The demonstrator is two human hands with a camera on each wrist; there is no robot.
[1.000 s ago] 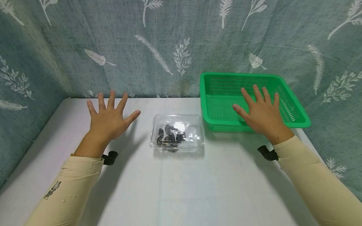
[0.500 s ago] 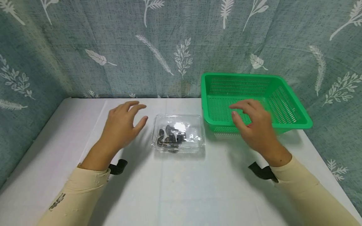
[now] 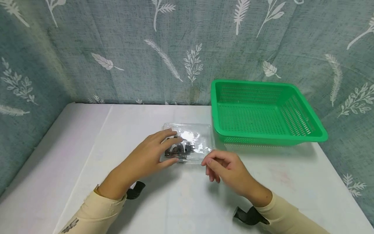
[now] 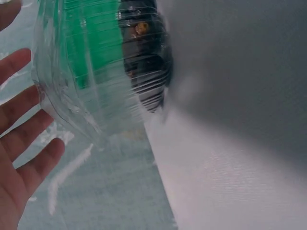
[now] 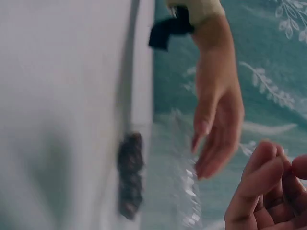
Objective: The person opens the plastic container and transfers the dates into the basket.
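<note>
A clear plastic clamshell box (image 3: 201,138) sits on the white-covered table, with several dark, shiny oval pieces (image 3: 177,150) inside. My left hand (image 3: 150,156) reaches over the box's left end, fingers spread and loosely bent. In the left wrist view those fingertips are close by the box's lid (image 4: 91,110), grasping nothing, and the dark pieces (image 4: 144,52) show through the ribbed wall. By the front right corner of the box is my right hand (image 3: 232,172), fingers loosely curled and nothing held. The right wrist view has its curled fingers (image 5: 261,179) at the lower right.
A green perforated plastic basket (image 3: 270,138) stands at the back right, right beside the box. Behind the table hangs a grey-green cloth (image 3: 131,58) with white leaf prints. Each wrist wears a black strap mount (image 3: 249,216).
Both hands have come inward and down from spread positions, the left onto the box's left end, the right from over the basket to the box's front right corner. Their fingers have bent.
</note>
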